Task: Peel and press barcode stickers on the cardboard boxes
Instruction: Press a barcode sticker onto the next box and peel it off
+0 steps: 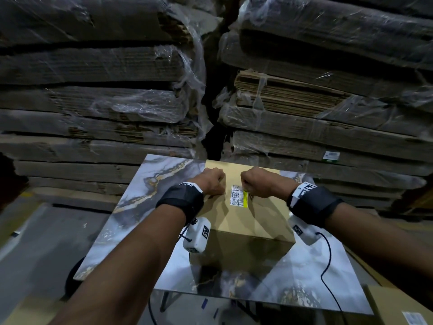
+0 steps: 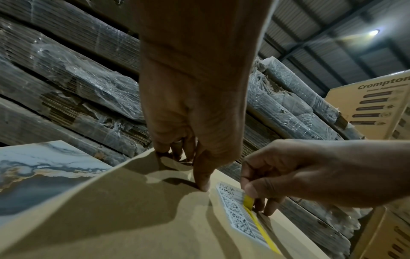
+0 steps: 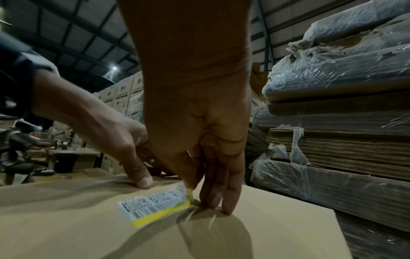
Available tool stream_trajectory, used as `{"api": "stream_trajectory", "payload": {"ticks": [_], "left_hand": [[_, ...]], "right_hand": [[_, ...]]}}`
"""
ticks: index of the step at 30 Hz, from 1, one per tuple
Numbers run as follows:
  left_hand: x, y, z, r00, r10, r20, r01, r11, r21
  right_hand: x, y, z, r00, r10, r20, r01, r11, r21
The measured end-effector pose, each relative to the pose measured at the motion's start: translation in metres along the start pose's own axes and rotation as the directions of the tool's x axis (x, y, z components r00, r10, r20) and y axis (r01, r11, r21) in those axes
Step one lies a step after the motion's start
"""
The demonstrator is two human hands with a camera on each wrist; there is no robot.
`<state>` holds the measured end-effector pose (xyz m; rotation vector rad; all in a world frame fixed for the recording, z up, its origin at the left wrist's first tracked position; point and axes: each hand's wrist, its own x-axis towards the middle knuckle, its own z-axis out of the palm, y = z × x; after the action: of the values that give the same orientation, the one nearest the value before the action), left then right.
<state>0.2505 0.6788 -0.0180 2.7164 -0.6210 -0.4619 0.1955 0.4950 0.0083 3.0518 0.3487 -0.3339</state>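
Note:
A plain cardboard box [image 1: 257, 219] stands on a marble-patterned table [image 1: 140, 195]. On its top lies a white barcode sticker [image 1: 236, 195] with a yellow backing strip [image 1: 245, 199] along its right edge. My right hand [image 1: 248, 186] pinches the far end of that yellow strip [image 3: 155, 217] between thumb and forefinger, lifting it a little off the box, while its other fingertips [image 3: 226, 208] rest on the cardboard. My left hand [image 1: 216, 184] is curled just left of the sticker [image 2: 239, 210]. Its thumb [image 2: 204, 184] presses on the box top and it holds nothing.
Tall stacks of flattened cardboard in plastic wrap [image 1: 105, 102] rise right behind the table. Another box with a label [image 1: 403, 308] sits at the lower right. A black cable [image 1: 328, 266] trails over the table's right side. A seated person [image 3: 15, 149] works far off to the left.

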Motion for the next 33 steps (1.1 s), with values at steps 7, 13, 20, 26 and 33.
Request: {"api": "stream_trajectory", "payload": {"ticks": [7,13,20,26,33], "left_hand": [[0.003,-0.004,0.002,0.999,0.022,-0.025,-0.022,1.000,-0.013],[0.005,-0.005,0.003,1.000,0.009,-0.006,-0.010,1.000,-0.021],[0.005,-0.003,0.006,1.000,0.006,-0.006,-0.007,0.999,-0.036],[0.006,-0.005,0.006,1.000,0.014,-0.011,-0.015,0.999,-0.035],[0.004,-0.003,0.004,0.999,0.032,-0.004,-0.032,0.999,-0.014]], "right_hand": [[0.002,-0.009,-0.009,0.992,0.117,-0.056,-0.108,0.984,0.143],[-0.011,0.006,-0.009,0.971,0.221,-0.087,-0.180,0.924,0.339],[-0.020,-0.003,0.016,0.965,0.228,-0.131,-0.166,0.914,0.371],[-0.016,-0.010,0.011,0.952,0.304,-0.040,-0.264,0.879,0.396],[-0.011,-0.018,-0.014,0.914,0.387,0.123,-0.396,0.783,0.480]]}}
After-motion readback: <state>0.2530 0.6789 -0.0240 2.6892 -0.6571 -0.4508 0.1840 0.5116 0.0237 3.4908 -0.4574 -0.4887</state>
